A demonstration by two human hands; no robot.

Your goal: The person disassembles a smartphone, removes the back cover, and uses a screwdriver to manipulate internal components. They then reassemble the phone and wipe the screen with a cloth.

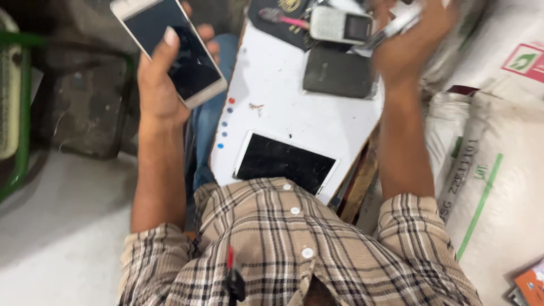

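My left hand [161, 85] holds a white smartphone [170, 48] with a dark screen, raised off to the left of a white board [283, 96] on my lap. My right hand [405, 42] is at the board's far right corner, blurred, closed around some pale, thin objects I cannot make out. On the board lie a white tablet [283, 164] with a dark screen near my chest, a black flat case [339, 71], and a small grey keypad phone [341, 25]. A pink-handled tool [286, 20] lies at the far edge.
Large white woven sacks [493, 147] are stacked on the right. A green-framed chair [20, 113] stands at the left over a pale floor [62, 226]. Coloured dots [225, 122] mark the board's left edge. An orange box [530, 283] sits bottom right.
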